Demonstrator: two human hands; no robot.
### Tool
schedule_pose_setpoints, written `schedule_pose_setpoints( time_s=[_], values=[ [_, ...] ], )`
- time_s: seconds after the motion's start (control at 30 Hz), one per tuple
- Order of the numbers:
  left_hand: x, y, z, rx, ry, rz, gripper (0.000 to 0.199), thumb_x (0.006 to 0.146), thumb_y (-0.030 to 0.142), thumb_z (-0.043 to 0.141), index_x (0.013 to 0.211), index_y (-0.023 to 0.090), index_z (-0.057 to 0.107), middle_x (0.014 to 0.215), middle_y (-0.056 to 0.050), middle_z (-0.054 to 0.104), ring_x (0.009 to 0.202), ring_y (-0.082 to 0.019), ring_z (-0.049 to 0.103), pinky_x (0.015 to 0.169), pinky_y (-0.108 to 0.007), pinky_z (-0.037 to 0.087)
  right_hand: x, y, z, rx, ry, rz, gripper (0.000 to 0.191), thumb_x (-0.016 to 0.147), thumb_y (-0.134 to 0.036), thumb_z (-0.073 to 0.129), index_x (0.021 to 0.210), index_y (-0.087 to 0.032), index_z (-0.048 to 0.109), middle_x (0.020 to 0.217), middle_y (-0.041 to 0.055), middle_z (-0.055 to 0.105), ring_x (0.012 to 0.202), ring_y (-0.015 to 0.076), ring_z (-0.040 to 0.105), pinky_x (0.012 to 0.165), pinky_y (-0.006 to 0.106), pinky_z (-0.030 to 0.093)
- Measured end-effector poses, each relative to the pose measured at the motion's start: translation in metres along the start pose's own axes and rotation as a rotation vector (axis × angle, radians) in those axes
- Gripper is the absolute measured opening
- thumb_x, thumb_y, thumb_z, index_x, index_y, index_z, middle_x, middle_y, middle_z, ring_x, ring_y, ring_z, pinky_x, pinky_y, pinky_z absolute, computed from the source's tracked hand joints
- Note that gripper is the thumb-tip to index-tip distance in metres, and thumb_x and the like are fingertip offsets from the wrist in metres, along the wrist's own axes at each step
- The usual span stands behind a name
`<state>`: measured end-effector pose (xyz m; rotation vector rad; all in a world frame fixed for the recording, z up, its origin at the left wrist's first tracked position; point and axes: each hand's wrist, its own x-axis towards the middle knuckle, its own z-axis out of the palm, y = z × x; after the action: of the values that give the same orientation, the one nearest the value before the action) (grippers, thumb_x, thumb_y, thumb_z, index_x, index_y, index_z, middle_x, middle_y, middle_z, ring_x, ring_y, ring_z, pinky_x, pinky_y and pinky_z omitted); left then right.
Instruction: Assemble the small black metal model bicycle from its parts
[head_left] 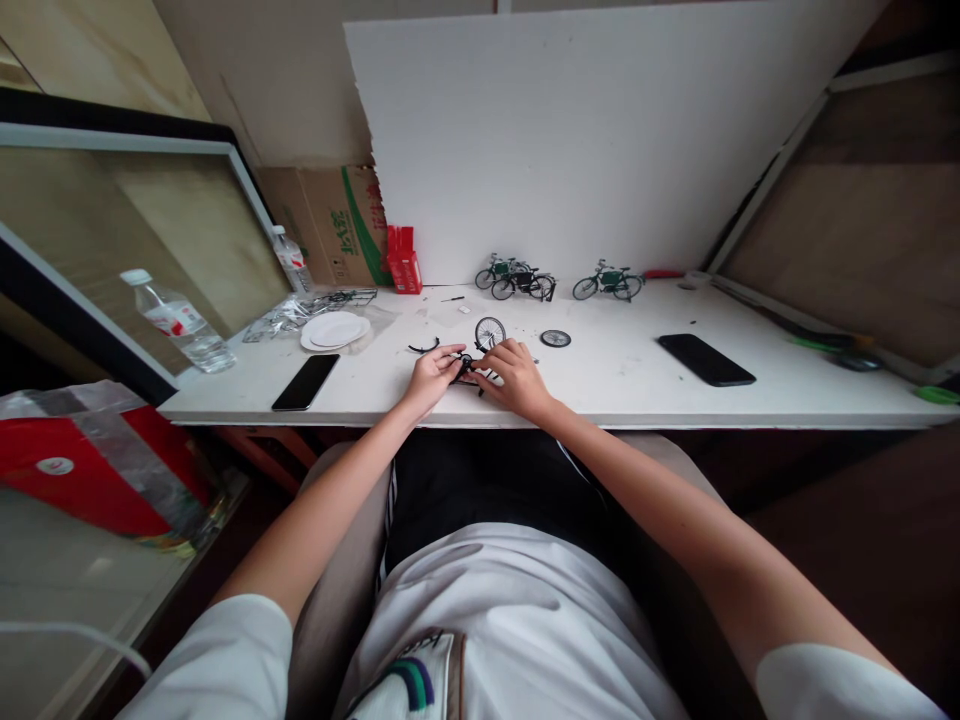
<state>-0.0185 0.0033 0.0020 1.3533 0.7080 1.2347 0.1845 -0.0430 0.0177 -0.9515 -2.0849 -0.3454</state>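
The left hand [433, 380] and right hand [516, 378] both pinch the small black bike [466, 366] near the table's [630, 395] front edge, with one wheel [490, 333] just past the fingers and another wheel [555, 339] lying flat to the right.

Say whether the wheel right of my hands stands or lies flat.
Flat: the wheel shows as a low oval on the tabletop.

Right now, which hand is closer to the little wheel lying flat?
Right. The right hand is on the near side of the flat wheel, slightly left; the left hand is farther off to the left.
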Motion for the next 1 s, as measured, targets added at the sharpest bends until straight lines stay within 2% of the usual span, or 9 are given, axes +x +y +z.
schedule_pose_setpoints(
  time_s=[0.1, 0.33, 0.57, 0.77, 1.0],
  values=[
    [-0.0013, 0.0016, 0.001, -0.008, -0.005, 0.01, 0.061, 0.079, 0.038, 0.091, 0.129, 0.011, 0.071, 0.109, -0.015, 0.081, 0.093, -0.023, 0.076, 0.095, -0.04, 0.062, -0.0004, 0.0002, 0.0003, -0.01, 0.01, 0.001, 0.022, 0.106, -0.041, 0.064, 0.109, -0.023, 0.076, 0.101, 0.0105, 0.074, 0.102, 0.0284, 0.059, 0.086, 0.042, 0.042],
    [-0.0015, 0.0013, 0.0011, -0.023, 0.006, 0.019, 0.063, 0.079, 0.037, 0.091, 0.133, 0.014, 0.066, 0.093, -0.008, 0.078, 0.081, -0.019, 0.072, 0.088, -0.036, 0.06, -0.0003, 0.0009, 0.0005, -0.014, 0.02, 0.0, 0.024, 0.107, -0.043, 0.063, 0.11, -0.022, 0.075, 0.103, 0.0111, 0.075, 0.103, 0.0285, 0.06, 0.086, 0.041, 0.043],
    [0.001, -0.0015, -0.0004, -0.045, -0.003, 0.012, 0.057, 0.077, 0.038, 0.092, 0.124, 0.014, 0.07, 0.094, -0.009, 0.079, 0.084, -0.021, 0.074, 0.09, -0.039, 0.061, 0.0005, -0.0007, -0.0008, -0.01, 0.021, 0.008, 0.023, 0.106, -0.041, 0.063, 0.109, -0.022, 0.074, 0.101, 0.011, 0.074, 0.104, 0.0288, 0.06, 0.088, 0.042, 0.043],
    [0.0016, -0.0036, -0.0009, -0.049, 0.018, 0.012, 0.056, 0.079, 0.037, 0.091, 0.126, 0.014, 0.07, 0.095, -0.01, 0.079, 0.084, -0.022, 0.076, 0.091, -0.041, 0.062, -0.0004, 0.0001, -0.0012, -0.022, 0.022, 0.031, 0.021, 0.106, -0.04, 0.063, 0.108, -0.023, 0.076, 0.102, 0.0112, 0.074, 0.106, 0.0297, 0.058, 0.09, 0.043, 0.043],
    [0.0032, -0.0039, -0.0017, -0.081, 0.045, 0.023, 0.054, 0.081, 0.033, 0.09, 0.128, 0.014, 0.07, 0.098, -0.011, 0.082, 0.083, -0.022, 0.078, 0.093, -0.041, 0.063, 0.0007, -0.0001, -0.0008, -0.008, 0.04, 0.064, 0.018, 0.106, -0.032, 0.06, 0.1, -0.024, 0.074, 0.099, 0.0106, 0.074, 0.106, 0.0296, 0.057, 0.09, 0.044, 0.043]
  ],
)
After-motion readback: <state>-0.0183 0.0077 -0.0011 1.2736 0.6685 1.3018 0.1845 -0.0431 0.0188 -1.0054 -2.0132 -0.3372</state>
